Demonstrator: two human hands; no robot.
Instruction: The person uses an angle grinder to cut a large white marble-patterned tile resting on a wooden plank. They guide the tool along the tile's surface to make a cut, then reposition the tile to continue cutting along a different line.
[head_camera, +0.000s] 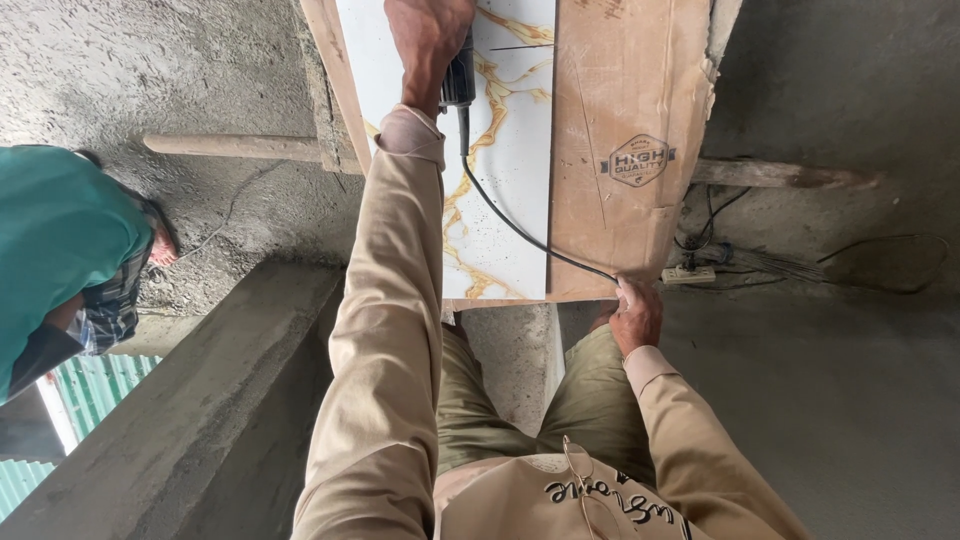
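Observation:
My left hand reaches far forward and grips a black power tool over a white tile with gold marble veins. The tool's black cable trails back across the tile toward my right hand. A brown cardboard sheet covers the tile's right side. My right hand rests on the near edge of the cardboard and tile, fingers pressed down, with the cable passing beside it. The tool's front end is cut off by the top of the frame.
Another person in a green shirt crouches at the left. A wooden pole runs under the tile. A concrete ledge lies at lower left. A power strip with wires sits on the rough concrete floor to the right.

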